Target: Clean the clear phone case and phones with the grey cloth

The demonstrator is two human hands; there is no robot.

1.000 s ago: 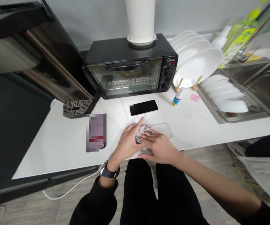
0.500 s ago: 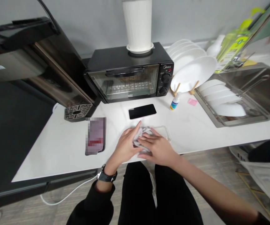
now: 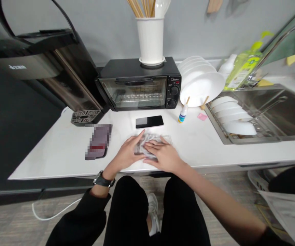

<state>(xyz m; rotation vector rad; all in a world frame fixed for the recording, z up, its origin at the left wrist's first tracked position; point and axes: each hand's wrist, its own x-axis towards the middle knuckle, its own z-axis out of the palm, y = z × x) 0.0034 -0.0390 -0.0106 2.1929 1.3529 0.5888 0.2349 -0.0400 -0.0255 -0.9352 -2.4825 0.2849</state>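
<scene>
Since a second ago the head has lifted, so the utensil holder (image 3: 150, 40) on the toaster oven (image 3: 139, 88) now shows its chopsticks. Less of the clear phone case (image 3: 169, 139) shows past the right hand (image 3: 164, 157) than before. Both hands have stayed on the crumpled cloth (image 3: 147, 143), which lies over the case near the front edge of the white worktop (image 3: 60, 150).

The right hand lies flat, its grip apart, with its fingers (image 3: 154, 146) spread and pressing down on the cloth. The left hand (image 3: 127, 154), with a wristwatch (image 3: 101, 179), lies against the cloth's left side with its fingers bent towards it. Whether that grip is clamped on the fabric cannot be told.

A black phone (image 3: 149, 121) lies screen-up just behind the cloth, between it and the oven. A dark flat item (image 3: 97, 141), blurred out, lies to the left, apart from the hands. To the right of the phone stand a small dropper bottle (image 3: 182, 114) and a pink note (image 3: 202, 116), and behind them white plates (image 3: 201, 83) in a rack. More plates (image 3: 236, 116) stand in the sink's drainer.
</scene>
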